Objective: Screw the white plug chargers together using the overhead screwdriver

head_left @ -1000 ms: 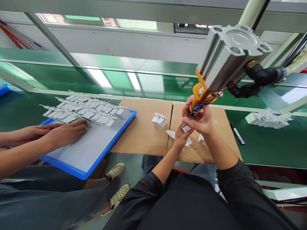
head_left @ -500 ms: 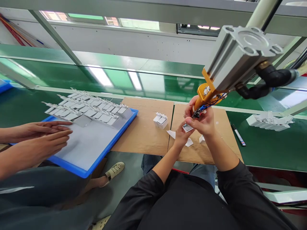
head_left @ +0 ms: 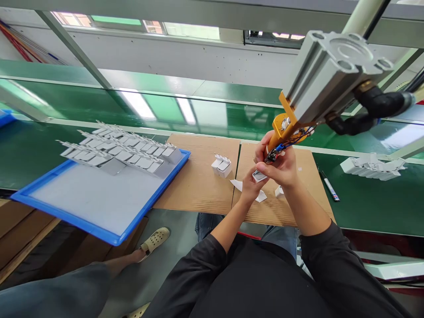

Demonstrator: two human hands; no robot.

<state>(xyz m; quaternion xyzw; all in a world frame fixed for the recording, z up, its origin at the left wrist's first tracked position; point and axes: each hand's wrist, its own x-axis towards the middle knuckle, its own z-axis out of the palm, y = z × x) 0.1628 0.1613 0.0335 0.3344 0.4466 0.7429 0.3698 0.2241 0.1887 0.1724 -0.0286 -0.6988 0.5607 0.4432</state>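
Note:
My left hand point(head_left: 251, 182) is closed around a small white plastic housing point(head_left: 259, 176), its open face turned up. My right hand point(head_left: 281, 165) meets it there, thumb against the housing's upper edge. In its grip sits a small dark circuit board point(head_left: 272, 156) with a blue part and thin wires. An orange metal rod and bracket point(head_left: 281, 128), below a silver pneumatic cylinder point(head_left: 327, 79), covers part of the right hand from view. On the cardboard point(head_left: 195, 185) near my hands lie a white paper scrap point(head_left: 261, 197) and another small white housing point(head_left: 278, 191).
White plug units point(head_left: 221, 165) stand on the cardboard. At left, a blue-rimmed tray point(head_left: 115, 240) carries rows of white plug units point(head_left: 132, 148). A marker point(head_left: 330, 186) and more white parts point(head_left: 372, 168) lie at right. A co-worker's leg and shoe point(head_left: 155, 240) show below.
The co-worker's hands over the tray have left the view, and their leg has shifted. My own hands stay almost in place with the housing and board.

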